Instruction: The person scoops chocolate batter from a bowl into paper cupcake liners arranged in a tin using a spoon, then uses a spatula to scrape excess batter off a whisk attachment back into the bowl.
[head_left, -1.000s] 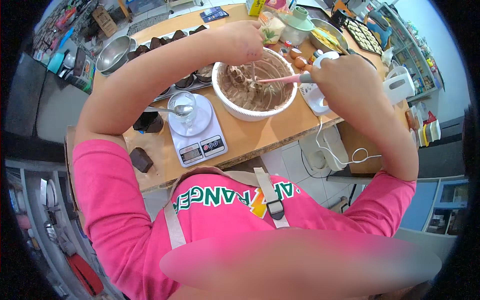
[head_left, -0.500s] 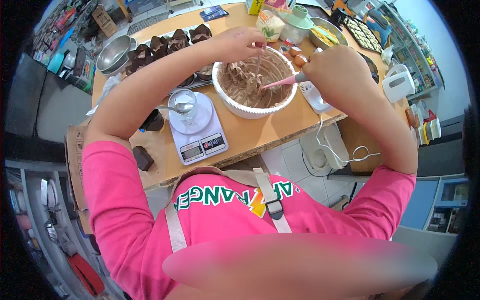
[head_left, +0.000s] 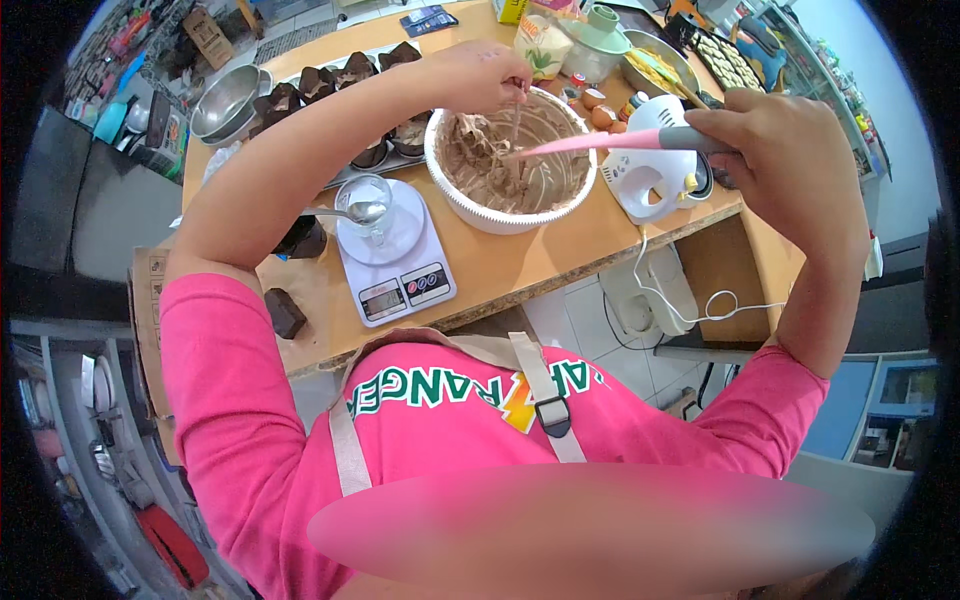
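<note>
A white bowl (head_left: 498, 221) with a ribbed rim stands on the table, brown batter (head_left: 475, 172) smeared over its bottom and wall. My left hand (head_left: 488, 76) reaches over the far rim, fingers pinched on a thin beater shaft (head_left: 517, 122) whose lower end sits in clumped batter. My right hand (head_left: 785, 150), off to the right, grips the grey handle of a spatula. The spatula's pink part (head_left: 590, 143) spans the right rim, its tip at the batter near the beater. A white hand mixer (head_left: 648, 180) lies below the spatula.
Left of the bowl, a kitchen scale (head_left: 397, 285) carries a glass cup (head_left: 365, 205) with a spoon. Dark-paper muffin cups (head_left: 357, 70) sit on a tray behind. Eggshells (head_left: 602, 116), a metal bowl (head_left: 680, 70) and a filled baking tray (head_left: 725, 60) lie far right. The mixer's cord hangs off the edge.
My right hand has moved right and slightly down with the spatula, uncovering the hand mixer. The spatula now lies flatter across the rim. My left hand stays nearly in place on the beater.
</note>
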